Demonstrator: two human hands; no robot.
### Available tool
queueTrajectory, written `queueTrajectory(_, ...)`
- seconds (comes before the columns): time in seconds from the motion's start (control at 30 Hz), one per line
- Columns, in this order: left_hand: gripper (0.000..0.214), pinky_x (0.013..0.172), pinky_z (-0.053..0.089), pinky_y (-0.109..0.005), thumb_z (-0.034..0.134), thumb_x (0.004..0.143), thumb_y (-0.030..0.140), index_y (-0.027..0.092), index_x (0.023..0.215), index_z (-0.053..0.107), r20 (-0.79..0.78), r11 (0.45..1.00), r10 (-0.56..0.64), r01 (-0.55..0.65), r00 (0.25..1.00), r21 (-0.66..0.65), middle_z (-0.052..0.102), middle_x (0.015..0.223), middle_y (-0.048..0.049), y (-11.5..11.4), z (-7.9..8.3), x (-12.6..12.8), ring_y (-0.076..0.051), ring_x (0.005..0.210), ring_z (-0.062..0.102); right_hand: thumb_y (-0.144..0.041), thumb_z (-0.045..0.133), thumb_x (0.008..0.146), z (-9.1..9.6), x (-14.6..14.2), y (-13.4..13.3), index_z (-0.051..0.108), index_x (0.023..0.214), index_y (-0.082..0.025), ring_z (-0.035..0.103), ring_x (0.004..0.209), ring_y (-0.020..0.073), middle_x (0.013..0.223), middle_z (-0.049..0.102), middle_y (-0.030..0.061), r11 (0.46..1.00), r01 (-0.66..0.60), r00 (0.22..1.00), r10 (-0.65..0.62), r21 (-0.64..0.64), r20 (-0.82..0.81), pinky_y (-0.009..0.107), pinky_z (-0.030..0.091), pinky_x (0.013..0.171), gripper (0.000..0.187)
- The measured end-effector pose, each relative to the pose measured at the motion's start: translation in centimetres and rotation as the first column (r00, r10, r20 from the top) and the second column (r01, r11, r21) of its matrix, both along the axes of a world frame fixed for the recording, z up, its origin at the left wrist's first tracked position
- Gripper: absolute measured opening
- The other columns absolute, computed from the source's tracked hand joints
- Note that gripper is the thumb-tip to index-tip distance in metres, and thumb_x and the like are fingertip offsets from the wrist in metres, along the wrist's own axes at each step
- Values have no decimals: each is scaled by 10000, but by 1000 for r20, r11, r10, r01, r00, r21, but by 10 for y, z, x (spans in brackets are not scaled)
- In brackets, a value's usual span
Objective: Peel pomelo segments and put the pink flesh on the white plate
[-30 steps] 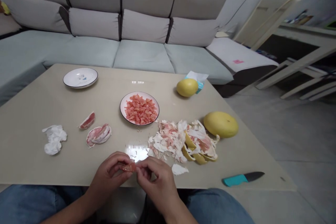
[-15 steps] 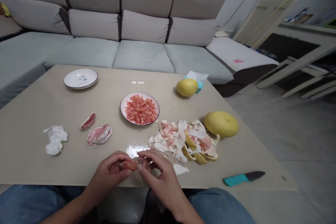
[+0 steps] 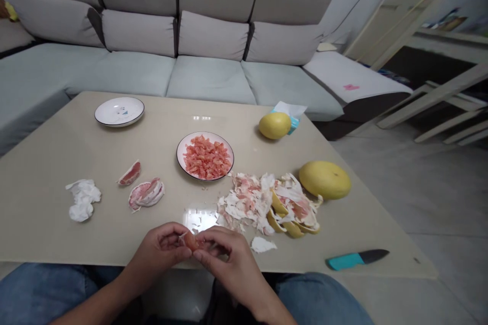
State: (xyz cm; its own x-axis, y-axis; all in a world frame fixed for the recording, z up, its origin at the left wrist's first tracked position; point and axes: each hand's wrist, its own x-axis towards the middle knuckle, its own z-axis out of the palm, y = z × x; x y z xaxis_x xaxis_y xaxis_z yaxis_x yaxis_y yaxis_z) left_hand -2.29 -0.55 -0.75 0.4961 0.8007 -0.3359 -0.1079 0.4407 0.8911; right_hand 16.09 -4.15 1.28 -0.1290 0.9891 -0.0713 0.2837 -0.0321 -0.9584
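Observation:
Both hands meet at the near table edge over one pink pomelo piece [image 3: 189,240]. My left hand [image 3: 158,254] pinches it from the left and my right hand [image 3: 226,259] pinches it from the right, fingers curled. Beyond them stands a plate [image 3: 180,148] heaped with peeled pink flesh. Two unpeeled pomelo segments [image 3: 146,194] and a smaller segment [image 3: 130,173] lie to the left. A pile of white and yellow peel [image 3: 267,203] lies to the right.
A teal-handled knife [image 3: 356,259] lies at the near right edge. Two whole yellow pomelos [image 3: 324,180] [image 3: 274,125] sit on the right, a tissue pack behind the far one. An empty white plate [image 3: 119,111] and a crumpled tissue [image 3: 83,199] are left. A grey sofa stands behind.
The hands stay together on the pomelo piece, fingers shifting slightly as they work at it. The camera view has drifted a little.

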Motion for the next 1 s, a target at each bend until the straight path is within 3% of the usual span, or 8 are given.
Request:
queueTrajectory(0.33, 236, 663, 454, -236, 814, 660, 290, 148, 799, 687, 51, 997, -19, 23, 999, -77, 666, 728, -14, 0, -3, -1, -145, 690, 592, -384, 736, 734, -4, 0, 1, 743, 863, -168, 594, 577, 130, 666, 670, 19, 973, 1, 972, -55, -232, -229, 225, 450, 532, 251)
queueTrajectory(0.57, 300, 649, 456, -241, 826, 634, 357, 141, 787, 686, 67, 996, -3, 9, 998, -87, 656, 704, -16, 1, -2, 1, -148, 666, 590, -456, 755, 704, -1, -2, 3, 726, 830, -176, 635, 557, 141, 608, 681, 6, 951, -14, 937, -95, -309, -337, 242, 500, 556, 308)
queueTrajectory(1.0, 310, 672, 483, -250, 846, 617, 330, 136, 809, 698, 113, 992, 24, -9, 993, -124, 705, 727, -32, 0, -7, 3, -153, 682, 630, -478, 803, 624, -17, -9, 3, 684, 767, -157, 628, 517, 121, 579, 675, -2, 911, -5, 859, -208, -413, -468, 230, 492, 544, 371)
